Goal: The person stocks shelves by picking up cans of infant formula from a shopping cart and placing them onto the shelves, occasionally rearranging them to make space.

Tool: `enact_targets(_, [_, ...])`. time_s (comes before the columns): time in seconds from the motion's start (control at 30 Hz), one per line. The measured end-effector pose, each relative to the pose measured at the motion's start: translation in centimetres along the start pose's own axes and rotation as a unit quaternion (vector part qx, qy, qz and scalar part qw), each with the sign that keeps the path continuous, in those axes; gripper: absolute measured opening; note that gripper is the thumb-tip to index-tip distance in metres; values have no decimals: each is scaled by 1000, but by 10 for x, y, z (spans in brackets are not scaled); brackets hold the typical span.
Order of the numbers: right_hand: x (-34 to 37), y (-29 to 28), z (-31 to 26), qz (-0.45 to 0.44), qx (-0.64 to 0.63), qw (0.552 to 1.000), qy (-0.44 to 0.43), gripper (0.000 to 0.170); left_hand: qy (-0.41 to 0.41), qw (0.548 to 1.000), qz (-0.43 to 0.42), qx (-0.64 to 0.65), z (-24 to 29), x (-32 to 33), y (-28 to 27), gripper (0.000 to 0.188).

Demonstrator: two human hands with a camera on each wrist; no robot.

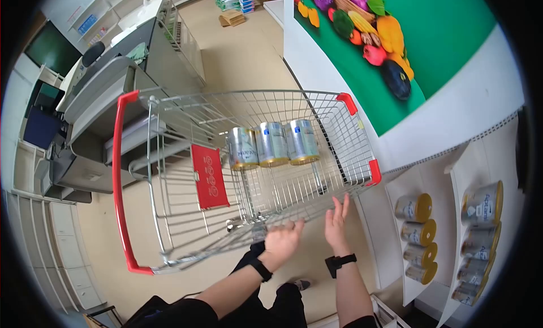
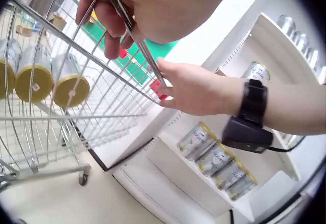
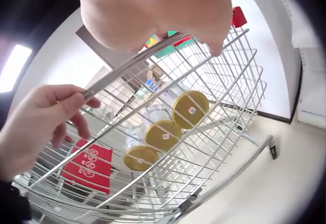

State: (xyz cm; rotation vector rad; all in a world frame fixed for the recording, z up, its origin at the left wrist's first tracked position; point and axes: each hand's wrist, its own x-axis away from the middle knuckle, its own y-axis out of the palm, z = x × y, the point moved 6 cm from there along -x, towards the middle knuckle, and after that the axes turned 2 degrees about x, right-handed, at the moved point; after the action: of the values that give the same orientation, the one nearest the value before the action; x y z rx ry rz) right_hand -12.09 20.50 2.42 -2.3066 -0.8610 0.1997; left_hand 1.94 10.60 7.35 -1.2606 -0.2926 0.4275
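Observation:
A wire shopping cart (image 1: 266, 209) with red corner pieces stands before me. Three silver formula tins with gold lids lie in it side by side, including a middle tin (image 1: 271, 142). My left hand (image 1: 281, 241) grips the cart's near top rail, with the thumb over it and fingers curled beneath, as the right wrist view shows (image 3: 56, 112). Farther along that rail is my right hand (image 1: 336, 226), fingers fairly straight and spread, touching the metal near the front corner. In the left wrist view, its fingertips (image 2: 164, 89) are right at the rail.
White shelves (image 1: 452, 186) at right bear rows of similar tins (image 1: 416, 232). A white counter with a green vegetable poster (image 1: 362, 73) borders the cart's far right. A grey checkout counter (image 1: 107, 113) stands left. Bags and a carton lie on the floor at the back.

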Motion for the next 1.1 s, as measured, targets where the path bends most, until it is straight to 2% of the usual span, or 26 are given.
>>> enact_targets(0.1, [-20, -7, -2, 1, 32, 999, 14, 36, -10, 997, -55, 45, -1, -15, 1, 31])
enact_targets(0.17, [-36, -13, -9, -74, 75, 994, 33, 34, -1, 994, -82, 67, 0, -24, -4, 47])
enact_targets(0.23, [-44, -9, 3, -82, 68, 994, 25, 32, -5, 995, -70, 71, -2, -29, -3, 46])
enact_targets(0.37, [-51, -18, -9, -72, 109, 991, 0, 31, -29, 991, -57, 120, -4, -30, 4, 45])
enact_targets(0.43, [-58, -27, -26, -134, 301, 944, 4, 37, -42, 988, -52, 137, -4, -39, -7, 45])
enact_targets(0.47, [-68, -34, -38, -132, 302, 944, 1, 37, -68, 981, -112, 140, -4, -46, -4, 45])
enact_targets(0.5, [-81, -38, -50, -171, 352, 920, 18, 42, -95, 970, -170, 143, -6, -52, -4, 45])
enact_targets(0.53, [-92, -39, -57, -213, 400, 891, 37, 46, -99, 970, -171, 143, -10, -65, -9, 45])
enact_targets(0.6, [-130, -31, -69, -235, 357, 903, 40, 53, -171, 871, -363, 284, -22, -91, 6, 52])
enact_targets(0.67, [-180, -13, -68, -253, 313, 914, 39, 59, -161, 871, -391, 251, -51, -129, -3, 55])
enact_targets(0.7, [-203, 7, -58, -320, 256, 911, 52, 62, -149, 867, -421, 221, -65, -144, 1, 57])
enact_targets(0.73, [-223, 25, -58, -386, 198, 899, 64, 64, -156, 866, -420, 222, -81, -160, 14, 57])
enact_targets(0.77, [-246, 36, -56, -393, 196, 896, 61, 64, -145, 870, -398, 254, -98, -178, 37, 58])
enact_targets(0.83, [-280, 61, -62, -467, 168, 864, 83, 75, -137, 872, -378, 280, -127, -212, 88, 58])
enact_targets(0.87, [-289, 82, -38, -477, 164, 859, 87, 75, -186, 888, -271, 322, -144, -226, 107, 59])
enact_targets(0.9, [-305, 103, -2, -394, 129, 898, 147, 79, -232, 891, -162, 356, -159, -235, 120, 60])
enact_targets(0.93, [-316, 117, 31, -304, 98, 925, 207, 83, -240, 886, -171, 359, -161, -239, 134, 60])
enact_targets(1.0, [-319, 142, 74, -306, 90, 918, 238, 85, -322, 867, -149, 351, -162, -236, 151, 65])
enact_targets(1.03, [-317, 144, 85, -293, 75, 917, 261, 87, -334, 859, -156, 356, -158, -231, 163, 65])
enact_targets(1.1, [-313, 145, 92, -316, 32, 904, 287, 85, -318, 848, -98, 414, -151, -234, 175, 72])
